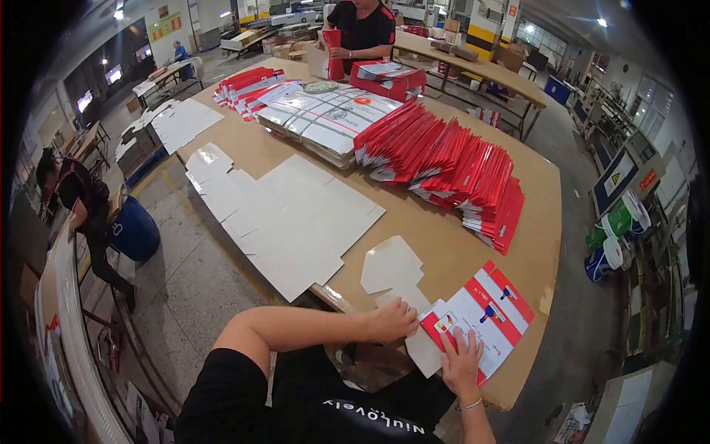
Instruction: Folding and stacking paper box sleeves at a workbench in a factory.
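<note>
A printed red-and-white carton blank (488, 311) lies on the near right part of the table, partly folded over its plain grey-white inner side (392, 264). My right hand (462, 359) rests on the printed face, fingers spread and pressed flat. Over the plain board just left of the printed panel is my left hand (394, 322), its fingers curled closed. Whatever those fingers pinch, if anything, is hidden beneath them. Beyond my left arm lies a stack of flat unfolded blanks (292, 214), plain side up, reaching over the table's left edge.
A long fanned row of folded red cartons (451, 166) stretches across the middle of the brown table (540, 222). Behind it sits a strapped white bundle (333, 118). Across the table a person (362, 33) handles a red carton. Another person (81, 214) bends near a blue barrel (134, 229).
</note>
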